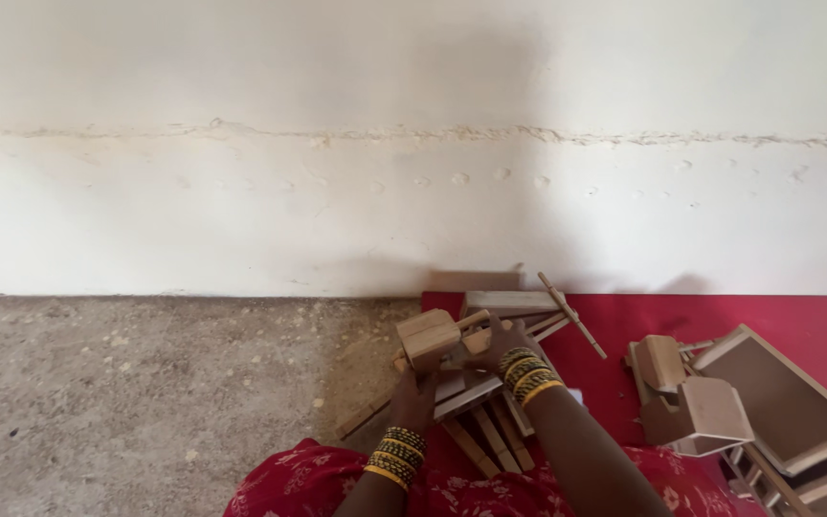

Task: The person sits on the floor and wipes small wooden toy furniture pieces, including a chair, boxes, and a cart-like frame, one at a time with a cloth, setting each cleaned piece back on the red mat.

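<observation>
My left hand [416, 400] reaches up under a small wooden block piece [428, 337] and seems to grip its lower part. Over a heap of wooden sticks and slats [490, 421] my right hand [498, 345] is closed around a light wooden stick [476, 321] joined to that block. Both wrists carry yellow and dark bangles. A thin wooden rod [571, 314] sticks out to the right of the heap. The fingers are partly hidden behind the wood.
A red mat [796, 321] covers the floor at the right, bare concrete floor [145, 393] at the left. Small wooden furniture pieces [691, 407] and a flat board frame [777, 397] lie at the right. A white wall [385, 144] rises just behind. Red patterned cloth [452, 488] covers my lap.
</observation>
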Demonstrator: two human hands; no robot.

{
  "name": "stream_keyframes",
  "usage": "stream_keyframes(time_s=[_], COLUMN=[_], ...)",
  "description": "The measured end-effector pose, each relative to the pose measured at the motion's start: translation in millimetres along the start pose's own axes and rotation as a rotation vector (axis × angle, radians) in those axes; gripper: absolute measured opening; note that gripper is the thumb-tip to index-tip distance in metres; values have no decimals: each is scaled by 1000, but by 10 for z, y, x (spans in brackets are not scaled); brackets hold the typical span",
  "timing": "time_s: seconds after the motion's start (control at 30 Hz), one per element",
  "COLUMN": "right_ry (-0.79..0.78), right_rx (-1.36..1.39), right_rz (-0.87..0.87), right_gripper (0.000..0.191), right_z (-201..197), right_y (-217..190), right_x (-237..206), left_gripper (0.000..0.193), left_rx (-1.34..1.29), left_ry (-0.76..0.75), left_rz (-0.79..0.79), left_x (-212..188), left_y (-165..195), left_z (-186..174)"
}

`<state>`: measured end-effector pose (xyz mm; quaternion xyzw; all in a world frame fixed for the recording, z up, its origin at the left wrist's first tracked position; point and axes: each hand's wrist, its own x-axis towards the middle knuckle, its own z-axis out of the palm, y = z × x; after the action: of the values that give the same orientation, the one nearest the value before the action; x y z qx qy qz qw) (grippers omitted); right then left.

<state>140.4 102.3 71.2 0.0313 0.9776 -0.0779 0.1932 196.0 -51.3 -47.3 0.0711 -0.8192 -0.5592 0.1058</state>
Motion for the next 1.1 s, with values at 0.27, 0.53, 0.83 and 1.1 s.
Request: stream_keyframes(time_s=[0.27,0.53,0.83,1.1], right_ry=[141,446,646,312], right_rx=[1,73,124,433], right_rz=[5,-118,-182,-271], right_gripper=[113,100,97,82], right_z=[101,118,77,340], right_y=[4,206,415,613], right_x=[-20,90,-47,-247], left_gripper=[35,31,28,40], left_rx=[13,147,-133,-621], left_ry=[-14,-87,-38,86], left_rz=[99,182,311,156], left_x=[8,-106,-159,-222], left_y=[-60,-171,-91,-64], left_z=[26,150,49,172])
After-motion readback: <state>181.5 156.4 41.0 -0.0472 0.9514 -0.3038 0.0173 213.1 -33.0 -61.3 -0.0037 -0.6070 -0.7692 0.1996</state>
